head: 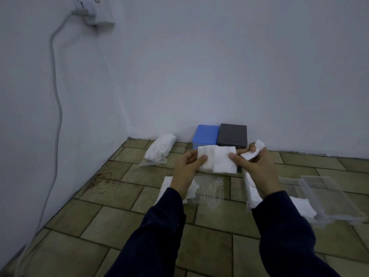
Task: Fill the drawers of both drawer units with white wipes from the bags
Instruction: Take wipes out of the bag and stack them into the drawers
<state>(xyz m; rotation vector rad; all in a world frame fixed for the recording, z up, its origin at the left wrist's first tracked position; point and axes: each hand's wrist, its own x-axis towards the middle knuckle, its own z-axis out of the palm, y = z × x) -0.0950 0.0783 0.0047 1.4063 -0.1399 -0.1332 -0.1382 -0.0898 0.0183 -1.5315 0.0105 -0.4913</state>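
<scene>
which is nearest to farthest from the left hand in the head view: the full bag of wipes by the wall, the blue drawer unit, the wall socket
From the left hand:
1. Blue drawer unit, just beyond the hand, against the back wall.
2. Full bag of wipes, on the floor to the left, near the corner.
3. Wall socket, high on the left wall, by far the farthest.

Both hands [186,165] [257,166] raised together, fingers pinching.

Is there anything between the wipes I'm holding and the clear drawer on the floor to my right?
Nothing visible blocks it. The wipes are held in the air by the left hand and right hand; the clear drawer lies open-topped below right.
</scene>
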